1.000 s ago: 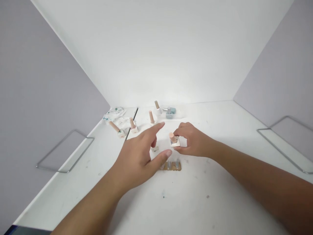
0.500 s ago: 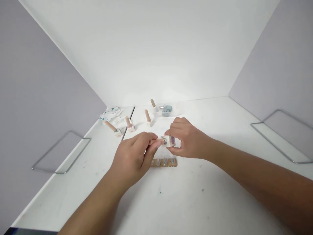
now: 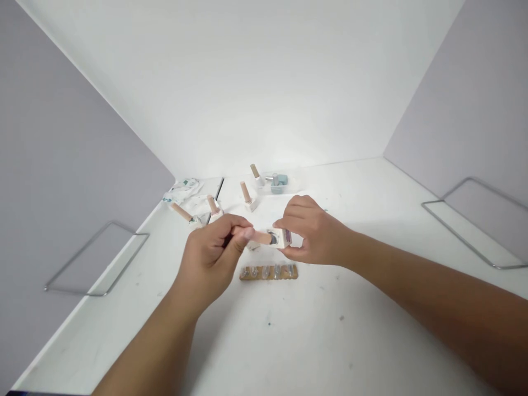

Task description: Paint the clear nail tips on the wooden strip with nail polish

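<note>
Between my hands, above the table, a white square nail polish bottle [image 3: 282,237] lies tipped on its side with its long peach cap [image 3: 261,237] pointing left. My right hand [image 3: 315,231] grips the bottle's body between thumb and fingers. The thumb and forefinger of my left hand [image 3: 216,250] pinch the far end of the cap. Cap and bottle meet at a dark-stained neck; I cannot tell whether the cap is loose. Below them, a brown strip [image 3: 268,277] carries several clear nail tips [image 3: 266,271] in a row.
Several peach-capped bottles, one nearest the middle [image 3: 248,201], stand at the back left beside crumpled stained tissue [image 3: 183,191]. Behind is a clear tray [image 3: 291,184] with blue-grey items [image 3: 279,183] and an olive-capped bottle [image 3: 256,175]. Wire frames [image 3: 474,220] stand at both sides.
My left hand has shifted left along the cap, so more of the cap shows. More of the nail-tip strip is uncovered. The whole view has moved slightly.
</note>
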`<state>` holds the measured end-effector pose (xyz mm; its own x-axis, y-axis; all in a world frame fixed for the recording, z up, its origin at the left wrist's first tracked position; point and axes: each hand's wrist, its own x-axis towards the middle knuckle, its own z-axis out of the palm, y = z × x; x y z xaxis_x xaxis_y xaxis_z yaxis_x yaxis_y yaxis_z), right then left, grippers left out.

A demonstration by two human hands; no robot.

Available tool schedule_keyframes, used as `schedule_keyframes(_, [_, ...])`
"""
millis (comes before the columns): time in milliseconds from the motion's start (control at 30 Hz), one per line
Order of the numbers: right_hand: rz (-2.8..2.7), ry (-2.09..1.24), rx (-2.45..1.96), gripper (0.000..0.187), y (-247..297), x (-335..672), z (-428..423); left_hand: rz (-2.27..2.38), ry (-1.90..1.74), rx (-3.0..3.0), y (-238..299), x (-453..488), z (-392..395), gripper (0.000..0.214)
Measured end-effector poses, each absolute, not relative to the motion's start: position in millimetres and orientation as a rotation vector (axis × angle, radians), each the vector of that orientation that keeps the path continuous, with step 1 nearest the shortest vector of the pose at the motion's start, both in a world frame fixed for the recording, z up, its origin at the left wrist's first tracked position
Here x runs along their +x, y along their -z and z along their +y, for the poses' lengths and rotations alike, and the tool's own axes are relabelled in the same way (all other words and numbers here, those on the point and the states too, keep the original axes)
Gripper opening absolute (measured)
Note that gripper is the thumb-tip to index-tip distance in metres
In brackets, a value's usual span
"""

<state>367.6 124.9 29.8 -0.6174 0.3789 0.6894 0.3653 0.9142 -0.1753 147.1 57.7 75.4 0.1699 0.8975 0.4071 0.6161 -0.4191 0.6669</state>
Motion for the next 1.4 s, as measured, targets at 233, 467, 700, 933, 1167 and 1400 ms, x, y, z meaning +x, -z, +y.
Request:
schedule_keyframes(233, [-2.287, -0.34, -0.62, 0.019, -20, 370, 131, 1.439, -1.264, 1.71, -62, 136, 72, 0.024])
schedule_keyframes(467, [-2.302, -0.553, -0.692, 0.014, -9, 373, 138, 1.341, -1.339, 1.533, -53, 132, 86, 0.025])
schedule_keyframes(700, [-2.414, -0.688, -0.899, 0.024, 3, 380, 152, 1.33, -1.334, 1.438, -49, 128, 88, 0.02])
schedule_keyframes(933, [-2.476, -0.755, -1.012, 0.035, 6, 387, 161, 1.344, -1.365, 1.542, -49, 130, 87, 0.018])
schedule_keyframes(1167, [-2.493, -0.741, -1.044, 0.044, 9, 393, 167, 1.25, -1.386, 1.54, -51, 135, 87, 0.015])
schedule_keyframes(1400, [-2.117, -0.731, -0.767, 0.056, -24, 402, 156, 1.235, -1.294, 1.683, -59, 147, 78, 0.016])
